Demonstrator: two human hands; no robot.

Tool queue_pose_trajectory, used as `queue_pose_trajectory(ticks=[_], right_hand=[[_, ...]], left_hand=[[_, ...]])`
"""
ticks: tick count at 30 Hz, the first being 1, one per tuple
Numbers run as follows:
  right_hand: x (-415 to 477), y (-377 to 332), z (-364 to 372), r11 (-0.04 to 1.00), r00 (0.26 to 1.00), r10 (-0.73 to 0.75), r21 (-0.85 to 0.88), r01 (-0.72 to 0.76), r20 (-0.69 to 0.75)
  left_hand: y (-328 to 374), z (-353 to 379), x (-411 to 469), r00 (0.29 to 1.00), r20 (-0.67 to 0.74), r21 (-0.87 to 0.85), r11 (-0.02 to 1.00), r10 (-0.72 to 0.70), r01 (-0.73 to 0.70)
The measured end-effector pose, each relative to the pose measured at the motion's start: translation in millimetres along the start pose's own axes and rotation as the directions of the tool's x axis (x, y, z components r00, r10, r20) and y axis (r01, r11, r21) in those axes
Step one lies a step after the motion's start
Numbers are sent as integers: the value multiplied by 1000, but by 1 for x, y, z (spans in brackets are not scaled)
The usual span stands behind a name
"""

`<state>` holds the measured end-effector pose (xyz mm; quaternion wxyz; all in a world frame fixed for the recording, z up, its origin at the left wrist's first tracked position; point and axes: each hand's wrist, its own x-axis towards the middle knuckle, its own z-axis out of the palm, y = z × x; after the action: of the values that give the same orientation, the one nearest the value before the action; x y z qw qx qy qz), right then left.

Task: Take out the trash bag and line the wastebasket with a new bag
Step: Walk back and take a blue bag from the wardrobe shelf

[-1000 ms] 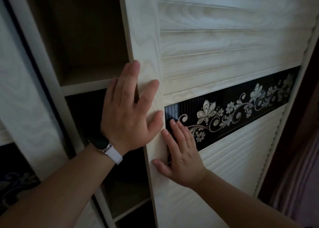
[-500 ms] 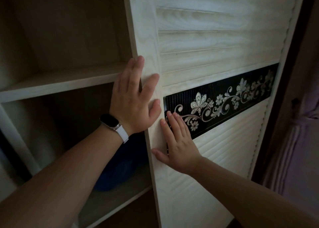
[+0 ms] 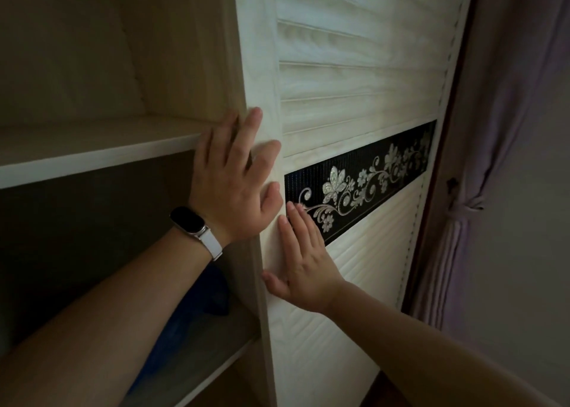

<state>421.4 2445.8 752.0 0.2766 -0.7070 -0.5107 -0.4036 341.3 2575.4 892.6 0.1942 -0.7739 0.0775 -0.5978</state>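
Pressing flat and spread on the pale wood-grain sliding door, left hand and right hand hold nothing; fingers at the door's left edge risk pinching.

A pale wood wardrobe fills most of the frame in dim light. Its slatted door, centre right, carries a black floral band. Open shelves sit at left. A tied-back curtain hangs at right.

A dark blue bag-like bundle lies on the lower wardrobe shelf, partly hidden.
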Motion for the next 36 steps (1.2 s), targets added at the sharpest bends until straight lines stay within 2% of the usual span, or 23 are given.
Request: queue_pose_trajectory(ticks=[4, 11, 16, 19, 21, 25, 28, 32, 36], right_hand=[[-1, 13, -4, 1000, 1000, 16, -27, -16, 17], [0, 15, -7, 999, 1000, -10, -53, 10, 4], [0, 12, -17, 996, 997, 28, -82, -23, 66], [-2, 3, -25, 991, 987, 109, -86, -99, 120], [0, -4, -36, 988, 985, 141, -73, -134, 96], [19, -20, -64, 996, 997, 69, -63, -66, 44], [31, -38, -75, 999, 996, 9, -45, -5, 86], [35, -65, -71, 997, 985, -79, 33, 75, 151], [36, -77, -56, 985, 934, -122, 157, 72, 336]], left_hand=[[9, 13, 9, 1000, 25, -22, 1000, -5, 5], [5, 22, 6, 1000, -22, -112, 994, 12, -15], [5, 26, -2, 1000, -20, -163, 986, 21, -24], [7, 23, -27, 998, 58, -233, 972, 9, 5], [4, 16, -44, 989, 150, -289, 955, -20, 63], [-18, -6, -52, 959, 283, -327, 939, -12, 108], [-27, -29, -57, 906, 406, -236, 944, -121, 232], [-32, -61, -81, 790, 531, -63, 916, -306, 397], [-34, -88, -117, 670, 628, 67, 885, -396, 461]])
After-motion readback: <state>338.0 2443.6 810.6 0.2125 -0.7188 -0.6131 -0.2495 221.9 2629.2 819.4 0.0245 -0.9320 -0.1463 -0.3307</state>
